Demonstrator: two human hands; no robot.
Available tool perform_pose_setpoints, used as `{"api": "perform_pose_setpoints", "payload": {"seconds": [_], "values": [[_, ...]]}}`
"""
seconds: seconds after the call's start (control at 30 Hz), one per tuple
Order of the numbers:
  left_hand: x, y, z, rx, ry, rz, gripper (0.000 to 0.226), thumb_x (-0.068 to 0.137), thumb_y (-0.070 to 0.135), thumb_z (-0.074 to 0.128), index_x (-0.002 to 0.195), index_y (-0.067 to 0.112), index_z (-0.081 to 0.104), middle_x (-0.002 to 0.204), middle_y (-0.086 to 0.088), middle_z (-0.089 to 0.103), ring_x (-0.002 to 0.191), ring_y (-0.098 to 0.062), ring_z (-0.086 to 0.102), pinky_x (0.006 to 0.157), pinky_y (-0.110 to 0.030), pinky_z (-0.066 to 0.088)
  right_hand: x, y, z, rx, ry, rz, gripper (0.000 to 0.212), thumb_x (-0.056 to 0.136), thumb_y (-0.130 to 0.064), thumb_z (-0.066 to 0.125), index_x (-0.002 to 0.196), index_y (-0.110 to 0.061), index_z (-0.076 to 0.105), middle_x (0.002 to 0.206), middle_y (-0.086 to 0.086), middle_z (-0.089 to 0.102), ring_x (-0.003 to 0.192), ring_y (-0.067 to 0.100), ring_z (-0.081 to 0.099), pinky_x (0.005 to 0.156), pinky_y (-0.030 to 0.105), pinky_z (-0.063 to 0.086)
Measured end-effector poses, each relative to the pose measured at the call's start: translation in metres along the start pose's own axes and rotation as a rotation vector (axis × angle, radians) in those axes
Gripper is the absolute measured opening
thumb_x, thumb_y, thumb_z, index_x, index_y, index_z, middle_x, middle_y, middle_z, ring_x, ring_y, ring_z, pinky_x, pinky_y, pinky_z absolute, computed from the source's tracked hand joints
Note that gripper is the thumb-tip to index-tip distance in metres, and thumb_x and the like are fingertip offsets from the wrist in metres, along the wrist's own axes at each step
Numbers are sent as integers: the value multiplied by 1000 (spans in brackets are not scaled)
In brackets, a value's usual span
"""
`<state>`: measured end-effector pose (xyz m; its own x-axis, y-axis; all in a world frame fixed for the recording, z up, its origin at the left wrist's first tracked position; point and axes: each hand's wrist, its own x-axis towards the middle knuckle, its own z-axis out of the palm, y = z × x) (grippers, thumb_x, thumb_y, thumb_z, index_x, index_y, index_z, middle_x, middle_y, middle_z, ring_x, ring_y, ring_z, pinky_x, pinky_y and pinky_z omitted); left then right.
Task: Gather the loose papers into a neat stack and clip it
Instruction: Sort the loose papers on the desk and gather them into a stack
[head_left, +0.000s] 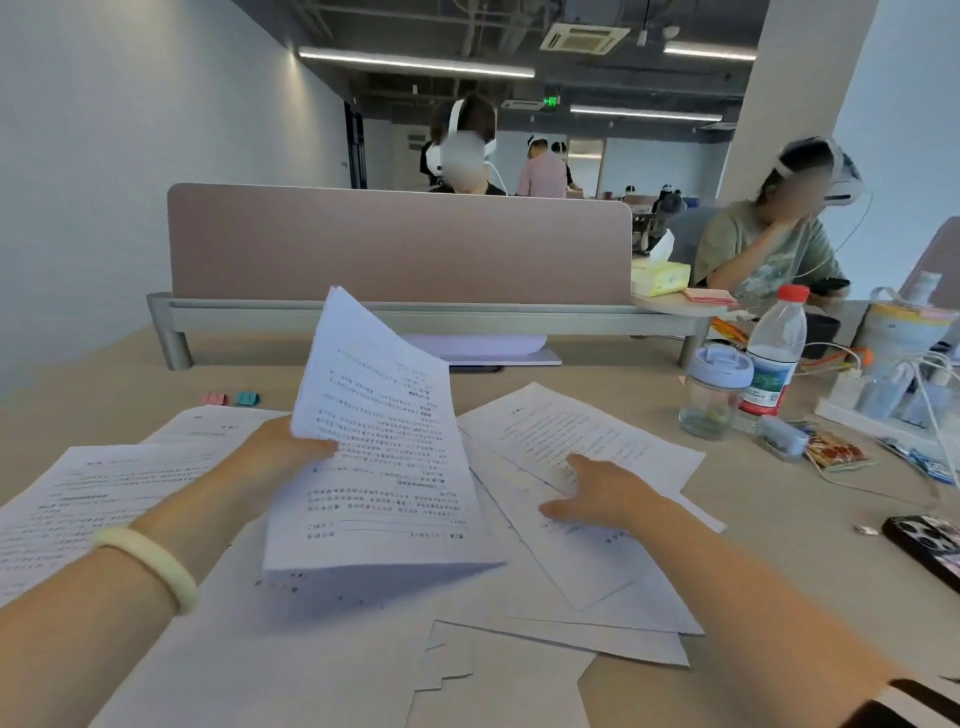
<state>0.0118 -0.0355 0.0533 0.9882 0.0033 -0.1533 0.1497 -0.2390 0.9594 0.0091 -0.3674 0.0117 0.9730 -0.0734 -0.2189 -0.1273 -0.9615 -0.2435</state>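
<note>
My left hand (291, 452) grips a thin bundle of printed sheets (379, 441) by its left edge and holds it tilted up above the desk. My right hand (597, 493) lies flat, fingers spread, on loose papers (571, 431) at the centre right. More loose sheets (104, 493) lie spread at the left, and others overlap near the front edge (519, 649). Two small binder clips, one pink (214, 398) and one teal (247, 398), sit on the desk beyond the left sheets.
A pink divider panel (400, 244) closes the desk's far side. At the right stand a clear cup (714, 395), a red-capped water bottle (774, 353), a power strip with cables (883, 400), snack packets (834, 452) and a phone (930, 545). Two people sit beyond.
</note>
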Motion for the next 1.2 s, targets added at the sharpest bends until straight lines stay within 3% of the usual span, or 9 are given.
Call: {"api": "perform_pose_setpoints", "payload": {"seconds": [0.1,0.27,0.37,0.53,0.63,0.7,0.83,1.1,1.2], "values": [[3,-2,-2,-1,10,-19,18,87,2,58,100,16,61,108,-13,64,90,-30,63,85,-43,48,3,-14,-3,-176,54,-6,49,84,-45,53,119,-11,52,116,5,58,106,23,55,86,30,45],[5,-6,-7,-6,36,-62,29,87,4,59,116,8,58,112,-17,63,97,-36,62,84,-43,50,4,-26,-1,-391,126,-34,7,86,-11,47,91,-12,52,70,-1,39,80,22,49,68,28,42],[4,-11,-13,-5,35,-86,31,87,5,60,118,8,58,113,-17,64,94,-36,63,76,-40,52,4,-27,-4,-425,166,-6,21,88,-2,44,100,-10,60,79,1,50,83,23,55,68,27,42],[6,-15,-24,2,33,-115,29,87,6,61,116,7,58,113,-17,66,92,-35,64,73,-38,53,-18,-54,-12,-295,28,-151,21,87,-21,49,68,-14,49,83,3,57,82,23,52,55,22,35],[6,-15,-25,16,12,-124,28,87,6,60,114,9,58,105,-15,68,92,-35,65,74,-40,53,-26,-68,-1,-259,-105,-169,42,85,-42,57,115,-12,55,118,5,58,108,24,56,77,27,40],[4,-15,-26,23,-2,-134,24,87,6,58,111,12,57,99,-12,68,89,-33,65,71,-39,53,-24,-73,3,-314,-83,-150,41,85,-38,57,116,-12,54,107,4,59,101,23,56,77,28,40],[1,-20,-28,20,-34,-157,28,88,6,57,115,13,57,105,-11,68,94,-32,66,72,-38,54,-20,-85,12,-489,-17,-136,14,84,-22,54,74,-14,47,69,-2,38,75,20,49,64,26,40],[0,-18,-26,55,-33,-159,32,88,8,55,120,12,55,110,-13,67,96,-33,66,75,-39,55,-14,-84,0,-421,85,-61,16,89,-11,52,104,-12,59,87,3,55,89,23,55,72,26,41],[2,-14,-20,58,-47,-163,35,89,8,54,124,11,52,116,-15,65,100,-34,64,78,-41,55,-12,-77,-25,-249,138,-85,13,89,-12,49,75,-11,50,84,6,57,87,28,54,67,25,44]]}}
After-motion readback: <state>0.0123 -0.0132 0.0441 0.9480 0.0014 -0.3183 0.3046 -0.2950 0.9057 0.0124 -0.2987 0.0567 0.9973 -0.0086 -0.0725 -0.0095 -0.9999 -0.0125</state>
